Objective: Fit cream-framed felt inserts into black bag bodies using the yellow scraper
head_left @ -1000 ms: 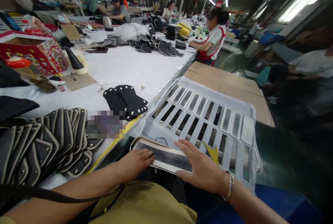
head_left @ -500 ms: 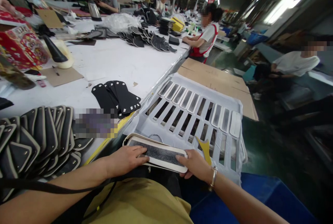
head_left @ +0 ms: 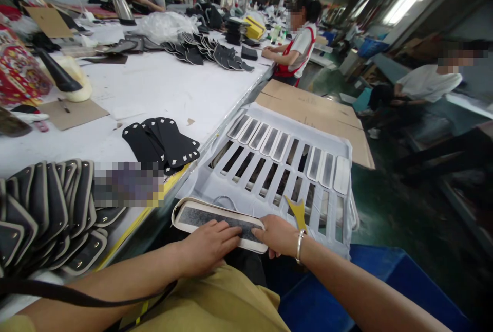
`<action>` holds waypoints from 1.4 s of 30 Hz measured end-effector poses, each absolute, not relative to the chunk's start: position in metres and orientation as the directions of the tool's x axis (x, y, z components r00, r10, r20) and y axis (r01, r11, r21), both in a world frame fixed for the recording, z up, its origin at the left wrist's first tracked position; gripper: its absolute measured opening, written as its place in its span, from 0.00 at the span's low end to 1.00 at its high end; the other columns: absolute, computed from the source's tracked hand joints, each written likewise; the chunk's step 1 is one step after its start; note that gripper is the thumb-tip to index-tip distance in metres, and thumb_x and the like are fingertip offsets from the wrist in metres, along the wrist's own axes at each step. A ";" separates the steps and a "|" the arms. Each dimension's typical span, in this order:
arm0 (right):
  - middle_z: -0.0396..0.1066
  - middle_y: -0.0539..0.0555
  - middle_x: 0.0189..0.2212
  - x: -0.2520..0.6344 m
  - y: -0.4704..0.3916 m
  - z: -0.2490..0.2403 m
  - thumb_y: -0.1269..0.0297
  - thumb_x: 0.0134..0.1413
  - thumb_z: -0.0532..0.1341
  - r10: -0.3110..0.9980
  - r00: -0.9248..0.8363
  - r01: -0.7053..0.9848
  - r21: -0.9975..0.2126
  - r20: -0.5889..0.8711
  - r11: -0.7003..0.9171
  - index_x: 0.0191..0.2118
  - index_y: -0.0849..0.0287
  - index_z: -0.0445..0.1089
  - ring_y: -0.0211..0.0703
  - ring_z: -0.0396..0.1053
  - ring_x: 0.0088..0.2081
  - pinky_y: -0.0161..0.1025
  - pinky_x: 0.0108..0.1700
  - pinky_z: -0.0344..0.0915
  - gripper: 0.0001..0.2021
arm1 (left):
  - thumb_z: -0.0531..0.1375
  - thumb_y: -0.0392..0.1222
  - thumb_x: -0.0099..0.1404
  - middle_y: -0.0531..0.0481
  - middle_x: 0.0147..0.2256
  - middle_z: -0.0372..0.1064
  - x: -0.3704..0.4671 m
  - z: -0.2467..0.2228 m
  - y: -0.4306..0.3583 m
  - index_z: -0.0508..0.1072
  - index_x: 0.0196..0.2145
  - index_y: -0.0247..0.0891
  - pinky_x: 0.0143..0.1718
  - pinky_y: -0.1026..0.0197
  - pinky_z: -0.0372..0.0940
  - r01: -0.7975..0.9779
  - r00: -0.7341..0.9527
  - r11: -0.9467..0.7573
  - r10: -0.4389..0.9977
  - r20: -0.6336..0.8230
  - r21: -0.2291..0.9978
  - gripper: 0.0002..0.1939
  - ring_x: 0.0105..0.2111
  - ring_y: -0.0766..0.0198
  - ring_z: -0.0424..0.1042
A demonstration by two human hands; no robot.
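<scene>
A long panel with rounded corners [head_left: 196, 217], with a pale rim and a dark grey felt-like middle, lies across my lap at the near edge of the rack. Its left end shows a raised, curled pale edge. My right hand [head_left: 278, 235] grips the right end, thumb on top and fingers underneath. Across the middle of the panel lies my left hand [head_left: 213, 243], its fingers stretched flat over the grey strip near the lower edge. Just beyond is a slotted grey rack [head_left: 204, 180] bearing similar panels [head_left: 256, 135] in its far row. A yellow forked piece [head_left: 298, 212] rests on it.
Stacked dark pieces with pale edging [head_left: 50, 203] cover the table's near left. Black cut pieces with white marks [head_left: 169, 142] lie on the white table [head_left: 154, 90]. Cardboard [head_left: 308, 111] sits behind the rack, a blue bin [head_left: 381, 280] at lower right. Co-workers sit farther off.
My left hand has slid right along the panel, from its left part to the middle, closer to my right hand. My right hand still holds the right end. The view has shifted slightly.
</scene>
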State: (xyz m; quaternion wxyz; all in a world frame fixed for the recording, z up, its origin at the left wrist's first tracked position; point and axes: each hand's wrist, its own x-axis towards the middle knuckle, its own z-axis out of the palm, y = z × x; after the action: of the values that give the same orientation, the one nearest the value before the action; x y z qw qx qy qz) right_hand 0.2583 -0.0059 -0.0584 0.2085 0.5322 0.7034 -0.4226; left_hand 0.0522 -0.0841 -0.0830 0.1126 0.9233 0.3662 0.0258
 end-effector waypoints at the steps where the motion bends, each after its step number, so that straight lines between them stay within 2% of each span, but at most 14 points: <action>1: 0.66 0.52 0.14 0.257 -0.007 -0.057 0.59 0.57 0.51 0.587 -0.340 0.932 -0.347 -0.734 0.106 0.33 0.63 0.65 0.38 0.67 0.16 0.28 0.17 0.60 0.13 | 0.58 0.46 0.60 0.44 0.57 0.56 0.062 -0.086 -0.084 0.61 0.54 0.38 0.41 0.55 0.60 0.686 0.720 -0.702 0.693 -0.035 0.192 0.25 0.45 0.54 0.61; 4: 0.67 0.54 0.16 0.257 -0.007 -0.049 0.57 0.56 0.52 0.591 -0.347 0.934 -0.325 -0.729 0.147 0.33 0.64 0.65 0.38 0.67 0.15 0.29 0.17 0.60 0.14 | 0.52 0.41 0.65 0.44 0.57 0.56 0.079 -0.093 -0.082 0.61 0.53 0.40 0.35 0.56 0.61 0.706 0.706 -0.701 0.707 -0.027 0.103 0.19 0.42 0.55 0.63; 8: 0.71 0.57 0.25 0.267 -0.001 -0.031 0.52 0.52 0.55 0.428 -0.437 0.890 -0.448 -0.791 0.080 0.39 0.63 0.65 0.41 0.69 0.18 0.32 0.15 0.63 0.18 | 0.52 0.41 0.65 0.42 0.58 0.55 0.078 -0.095 -0.081 0.64 0.49 0.39 0.33 0.57 0.62 0.667 0.744 -0.742 0.667 -0.020 0.065 0.15 0.43 0.53 0.62; 13: 0.71 0.56 0.37 0.284 0.004 -0.019 0.73 0.49 0.51 0.323 -0.469 0.867 -0.498 -0.822 -0.007 0.45 0.60 0.63 0.37 0.71 0.22 0.29 0.17 0.64 0.16 | 0.50 0.40 0.66 0.41 0.58 0.56 0.075 -0.092 -0.080 0.64 0.48 0.37 0.29 0.59 0.63 0.646 0.764 -0.760 0.645 -0.039 0.073 0.14 0.43 0.53 0.62; 15: 0.72 0.53 0.34 0.288 0.000 -0.026 0.74 0.51 0.48 0.411 -0.516 0.837 -0.544 -0.752 0.054 0.43 0.59 0.65 0.36 0.71 0.25 0.28 0.21 0.63 0.15 | 0.50 0.39 0.65 0.42 0.58 0.55 0.074 -0.092 -0.079 0.64 0.48 0.37 0.29 0.60 0.63 0.644 0.765 -0.761 0.643 -0.040 0.082 0.14 0.44 0.54 0.61; 19: 0.71 0.53 0.31 0.291 -0.015 -0.053 0.72 0.52 0.50 0.690 -0.629 0.734 -0.563 -0.357 0.378 0.33 0.60 0.66 0.39 0.68 0.35 0.34 0.38 0.63 0.08 | 0.52 0.36 0.64 0.42 0.59 0.54 0.072 -0.095 -0.077 0.63 0.51 0.39 0.30 0.61 0.63 0.642 0.765 -0.759 0.643 -0.031 0.110 0.17 0.44 0.54 0.61; 21: 0.69 0.53 0.30 0.291 -0.024 -0.064 0.74 0.49 0.51 0.790 -0.562 0.771 -0.500 -0.245 0.394 0.33 0.60 0.63 0.39 0.66 0.33 0.35 0.37 0.61 0.07 | 0.51 0.35 0.64 0.41 0.58 0.55 0.071 -0.096 -0.077 0.59 0.55 0.40 0.29 0.61 0.63 0.643 0.762 -0.755 0.647 -0.012 0.127 0.22 0.44 0.54 0.61; 23: 0.67 0.53 0.28 0.291 -0.028 -0.072 0.72 0.48 0.52 0.882 -0.419 0.854 -0.422 -0.215 0.303 0.34 0.60 0.60 0.40 0.65 0.30 0.35 0.33 0.60 0.05 | 0.49 0.35 0.64 0.41 0.57 0.57 0.071 -0.097 -0.076 0.53 0.59 0.40 0.30 0.60 0.63 0.647 0.757 -0.749 0.654 0.000 0.143 0.25 0.42 0.55 0.62; 24: 0.67 0.53 0.27 0.291 -0.028 -0.074 0.70 0.48 0.54 0.904 -0.349 0.889 -0.390 -0.246 0.238 0.34 0.60 0.59 0.40 0.65 0.29 0.35 0.31 0.59 0.05 | 0.49 0.34 0.65 0.41 0.56 0.58 0.071 -0.097 -0.076 0.51 0.61 0.40 0.30 0.60 0.64 0.649 0.754 -0.746 0.657 0.001 0.149 0.27 0.42 0.56 0.62; 26: 0.68 0.53 0.25 0.292 -0.025 -0.077 0.65 0.49 0.55 0.865 -0.251 0.933 -0.345 -0.435 0.097 0.33 0.60 0.59 0.41 0.66 0.27 0.35 0.29 0.59 0.05 | 0.48 0.34 0.65 0.41 0.55 0.59 0.072 -0.098 -0.076 0.49 0.62 0.40 0.31 0.60 0.64 0.657 0.747 -0.738 0.665 -0.003 0.155 0.28 0.41 0.56 0.63; 28: 0.66 0.52 0.18 0.293 -0.020 -0.080 0.65 0.52 0.52 0.701 -0.211 0.951 -0.309 -0.681 -0.014 0.26 0.59 0.61 0.39 0.65 0.21 0.33 0.23 0.58 0.07 | 0.49 0.35 0.65 0.42 0.55 0.60 0.074 -0.099 -0.076 0.47 0.62 0.40 0.32 0.60 0.65 0.668 0.738 -0.728 0.675 -0.012 0.155 0.29 0.41 0.56 0.63; 30: 0.61 0.50 0.10 0.295 -0.014 -0.081 0.66 0.55 0.48 0.548 -0.210 0.953 -0.294 -0.810 -0.068 0.17 0.58 0.58 0.36 0.61 0.14 0.31 0.18 0.56 0.16 | 0.50 0.35 0.64 0.43 0.54 0.60 0.076 -0.100 -0.076 0.48 0.62 0.43 0.32 0.60 0.65 0.682 0.727 -0.717 0.686 -0.030 0.145 0.29 0.41 0.56 0.63; 36: 0.59 0.50 0.07 0.298 -0.009 -0.071 0.65 0.56 0.50 0.474 -0.241 0.932 -0.338 -0.847 -0.130 0.13 0.57 0.53 0.35 0.61 0.13 0.29 0.15 0.53 0.21 | 0.52 0.36 0.64 0.45 0.52 0.61 0.077 -0.096 -0.070 0.55 0.59 0.46 0.31 0.59 0.66 0.684 0.726 -0.712 0.684 -0.062 0.160 0.26 0.41 0.55 0.63; 42: 0.56 0.48 0.08 0.296 -0.011 -0.054 0.64 0.56 0.49 0.499 -0.244 0.908 -0.376 -0.832 -0.184 0.13 0.57 0.52 0.35 0.60 0.11 0.29 0.12 0.53 0.20 | 0.55 0.38 0.62 0.45 0.50 0.61 0.078 -0.088 -0.062 0.55 0.59 0.46 0.32 0.58 0.66 0.682 0.730 -0.701 0.670 -0.134 0.210 0.27 0.40 0.56 0.63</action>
State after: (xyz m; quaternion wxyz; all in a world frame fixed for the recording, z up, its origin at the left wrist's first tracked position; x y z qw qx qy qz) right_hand 0.2955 -0.0113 -0.0540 0.2028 0.5805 0.6059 -0.5047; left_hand 0.0780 -0.0620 -0.0877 0.1233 0.9219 0.3666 -0.0234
